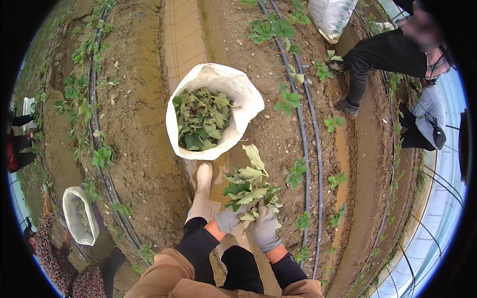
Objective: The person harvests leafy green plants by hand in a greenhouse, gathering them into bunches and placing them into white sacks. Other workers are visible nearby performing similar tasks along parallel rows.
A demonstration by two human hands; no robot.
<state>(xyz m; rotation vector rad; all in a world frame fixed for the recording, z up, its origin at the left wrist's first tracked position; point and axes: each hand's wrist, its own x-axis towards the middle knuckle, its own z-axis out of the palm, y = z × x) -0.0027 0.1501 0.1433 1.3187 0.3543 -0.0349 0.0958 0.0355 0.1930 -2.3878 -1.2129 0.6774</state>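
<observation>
Between my two grey-gloved hands is a bunch of cut strawberry leaves, some dark green and some showing pale undersides. My left hand grips the bunch from the left, its fingers partly hidden under the leaves. My right hand closes around the stem end from the right. Ahead of my boots stands a white woven sack with its mouth wide, holding a heap of similar leaves. The bunch is apart from the sack, nearer to my body.
Muddy water fills the furrow under the sack. Drip hoses and small strawberry plants run along the right bed; another hose lies left. Co-workers bend at both sides, near a white sack and a printed bag.
</observation>
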